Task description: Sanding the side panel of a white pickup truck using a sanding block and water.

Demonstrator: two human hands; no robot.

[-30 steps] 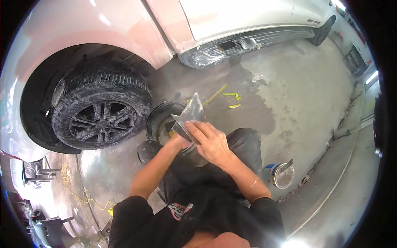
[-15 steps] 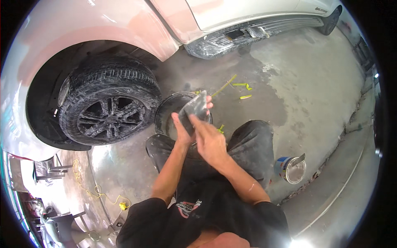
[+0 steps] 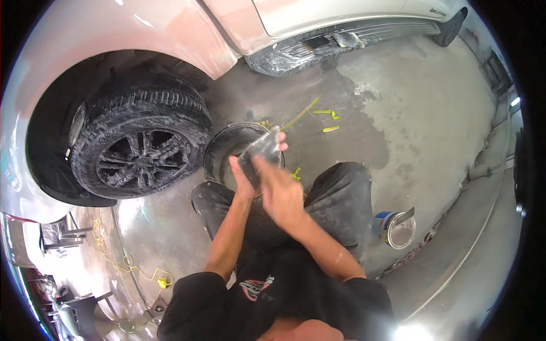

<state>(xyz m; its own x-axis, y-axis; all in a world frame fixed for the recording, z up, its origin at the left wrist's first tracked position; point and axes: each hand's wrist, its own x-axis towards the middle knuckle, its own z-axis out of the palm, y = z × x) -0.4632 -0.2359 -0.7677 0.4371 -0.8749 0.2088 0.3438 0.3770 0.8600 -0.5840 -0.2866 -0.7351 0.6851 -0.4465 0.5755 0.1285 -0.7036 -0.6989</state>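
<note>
A dark grey, thin sheet [image 3: 266, 146], possibly sandpaper, lies across the palm of my left hand [image 3: 243, 181]. The thumb of that hand holds its near left side, and fingertips wrap around its far right edge. My right hand [image 3: 282, 196] reaches over it, with fingers against the sheet's face. Motion smears those fingers, so their grip cannot be made out. Beneath both hands, between my knees, stands a round black tub [image 3: 213, 156] with cloudy contents, partly hidden by the hands and sheet.
A dusty car wheel [image 3: 142, 159] stands at left under a pinkish-white fender [image 3: 142, 34]. Beyond runs a side step [image 3: 284, 59]. Yellow-green strips [image 3: 330, 129] lie on the floor. An open can [image 3: 401, 230] with a flat blade sits right of my knee. A yellow cord [image 3: 128, 264] trails at lower left.
My right hand has shifted slightly over the sheet, its fingers blurred in motion. The left hand keeps its hold. The whole view has shifted slightly.
</note>
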